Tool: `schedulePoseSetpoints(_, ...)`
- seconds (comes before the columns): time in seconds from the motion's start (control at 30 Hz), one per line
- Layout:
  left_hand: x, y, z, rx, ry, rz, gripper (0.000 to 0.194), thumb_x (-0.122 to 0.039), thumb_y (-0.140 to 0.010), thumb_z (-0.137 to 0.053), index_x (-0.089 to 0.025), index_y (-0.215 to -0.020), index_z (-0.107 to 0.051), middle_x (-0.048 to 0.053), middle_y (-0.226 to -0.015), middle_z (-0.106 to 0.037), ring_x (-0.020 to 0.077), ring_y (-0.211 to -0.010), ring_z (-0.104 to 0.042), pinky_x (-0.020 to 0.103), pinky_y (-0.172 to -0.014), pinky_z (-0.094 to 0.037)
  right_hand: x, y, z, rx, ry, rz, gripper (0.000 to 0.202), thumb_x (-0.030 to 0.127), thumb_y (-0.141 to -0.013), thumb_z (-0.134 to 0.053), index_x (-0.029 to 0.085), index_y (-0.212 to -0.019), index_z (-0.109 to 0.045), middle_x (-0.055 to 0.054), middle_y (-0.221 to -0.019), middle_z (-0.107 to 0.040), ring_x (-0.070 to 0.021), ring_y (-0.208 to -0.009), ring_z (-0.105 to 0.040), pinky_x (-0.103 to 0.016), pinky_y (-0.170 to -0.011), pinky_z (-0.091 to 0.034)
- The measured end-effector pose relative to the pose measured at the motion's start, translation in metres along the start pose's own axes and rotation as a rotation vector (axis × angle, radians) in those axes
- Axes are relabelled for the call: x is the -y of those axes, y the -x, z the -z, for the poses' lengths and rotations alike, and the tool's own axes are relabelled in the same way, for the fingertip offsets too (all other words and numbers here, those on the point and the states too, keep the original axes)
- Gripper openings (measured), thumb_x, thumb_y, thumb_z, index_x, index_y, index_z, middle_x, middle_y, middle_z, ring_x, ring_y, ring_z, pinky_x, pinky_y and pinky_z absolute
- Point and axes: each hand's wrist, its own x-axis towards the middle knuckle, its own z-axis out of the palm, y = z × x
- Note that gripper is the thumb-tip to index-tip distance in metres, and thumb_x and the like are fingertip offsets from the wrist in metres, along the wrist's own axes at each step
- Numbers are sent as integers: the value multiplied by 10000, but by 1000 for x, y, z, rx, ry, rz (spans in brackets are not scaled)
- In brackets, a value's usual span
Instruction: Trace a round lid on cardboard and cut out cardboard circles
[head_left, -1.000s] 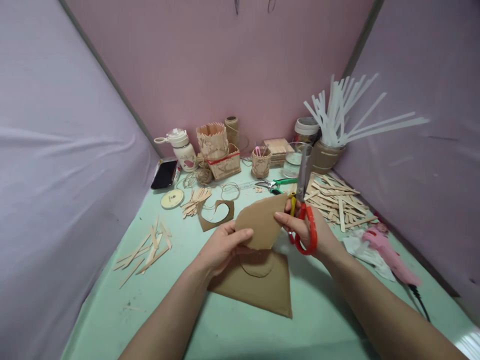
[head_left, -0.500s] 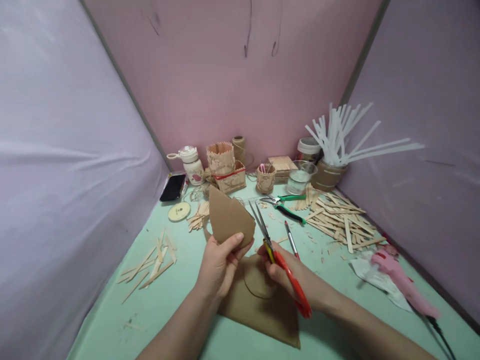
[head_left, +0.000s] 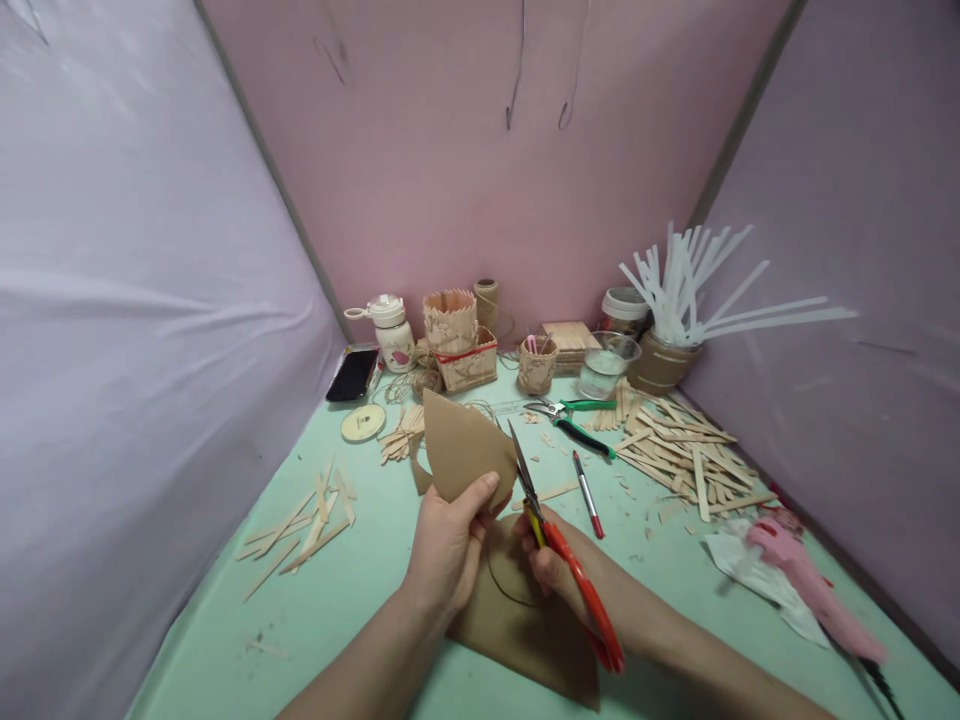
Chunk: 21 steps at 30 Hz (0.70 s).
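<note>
My left hand (head_left: 457, 535) pinches a brown piece of cardboard (head_left: 463, 448), thumb on its face, and holds it up above the table. The piece has a pointed upper left corner and a curved right edge. Wrapped round the red handles of a pair of scissors (head_left: 574, 565) is my right hand (head_left: 559, 560). The blades are parted and lie at the right edge of the cardboard piece. Beneath both hands a larger cardboard sheet (head_left: 525, 650) rests on the table, with a curved line on it partly hidden by my right hand.
Loose craft sticks (head_left: 675, 440) lie at right, more sticks (head_left: 307, 525) at left. Pruning shears (head_left: 577, 425) and a marker (head_left: 588, 495) are beyond my right hand. A pink glue gun (head_left: 814, 585) lies far right. A water bowl (head_left: 604, 375) and stick-built boxes (head_left: 469, 365) stand behind.
The scissors' blades have come against the cardboard's right edge, where before there was a gap. The whole view has shifted slightly, and my left hand still grips the piece.
</note>
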Motion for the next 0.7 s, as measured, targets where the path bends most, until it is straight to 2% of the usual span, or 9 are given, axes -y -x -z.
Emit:
schedulePoseSetpoints(0.3, 5, 1, 1, 23, 7, 36, 284, -201, -678, -814, -136, -915, -671, 28, -831, -691, 124, -736, -618, 273, -740, -540, 4, -1, 1, -24, 52, 18, 587, 753, -852, -358, 192, -912, -522, 3, -753, -471, -149, -656, -423, -283, -616, -423)
schedulePoseSetpoints(0.53, 7, -1, 1, 6, -1, 46, 296, -212, -636, -843, -118, -875, -696, 51, -816, -717, 141, -735, -646, 264, -735, -548, 4, 0, -2, -67, 85, -51, 645, 818, -803, -315, 201, -822, -500, 26, -635, -439, -135, -572, -376, -259, -515, -363)
schedulePoseSetpoints(0.7, 7, 0, 2, 12, 9, 55, 285, -212, -644, -837, -128, -881, -703, 55, -846, -734, 150, -763, -666, 263, -750, -551, 3, 1, -7, -111, 23, -72, 629, 798, -831, -295, 209, -816, -515, 39, -577, -398, -135, -538, -362, -252, -480, -351)
